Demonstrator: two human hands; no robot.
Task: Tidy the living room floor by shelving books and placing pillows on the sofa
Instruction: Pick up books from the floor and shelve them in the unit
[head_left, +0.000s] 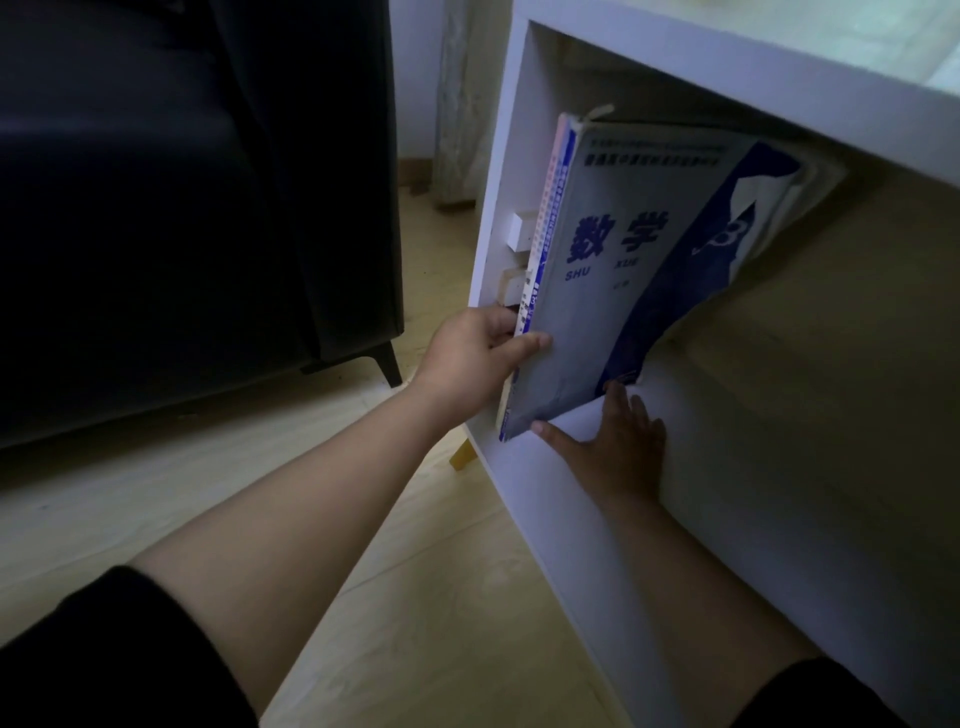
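Where the white shelf unit (727, 78) opens into its cubby, a grey maths textbook (613, 291) with a dark blue shape across its cover stands on edge at the cubby's left side, spine toward the viewer, its lower right cover corner curling away from the pages. Pressed against its left face is at least one thinner book (551, 208) with a pale pink and blue spine; the light is dim and the stack is seen edge-on, so how many volumes there are cannot be told. The left hand (467, 358) grips this stack low on the spine, thumb laid across the grey cover and fingers curled round behind. The right hand (618, 441) lies palm down on the cubby's floor just beside the textbook, fingers straight and spread, holding nothing, its thumb tip touching the book's bottom corner. Two small white blocks (522, 231) sit on the cubby's left wall beside the books. A yellow leg (462, 457) shows under the unit. Left of it stands a dark sofa (182, 208) on a black leg (387, 364), on a light wooden floor (441, 623). Black sleeves (104, 649) cover both upper arms.
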